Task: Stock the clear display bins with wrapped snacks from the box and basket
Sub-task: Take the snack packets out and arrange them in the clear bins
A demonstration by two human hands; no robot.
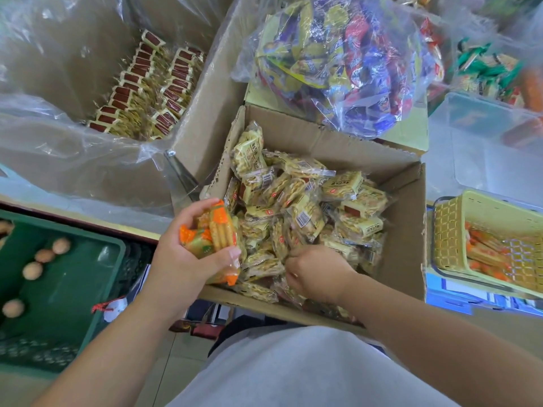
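Note:
An open cardboard box (408, 224) in the middle holds a heap of yellow wrapped biscuit packs (308, 207). My left hand (182, 259) is at the box's near-left corner and grips a bunch of orange-trimmed biscuit packs (216, 236). Down among the yellow packs at the box's near side, my right hand (318, 273) has its fingers curled, pinching at a pack. A yellow plastic basket (446, 233) at the right holds more orange packs (484, 254). A clear lidded bin (482, 136) stands at the upper right.
A large plastic-lined carton (53, 136) at upper left holds rows of red-and-gold snacks (147, 92). A clear bag of mixed wrapped snacks (346, 60) lies on a box behind. A green crate (58, 289) with several eggs sits at lower left.

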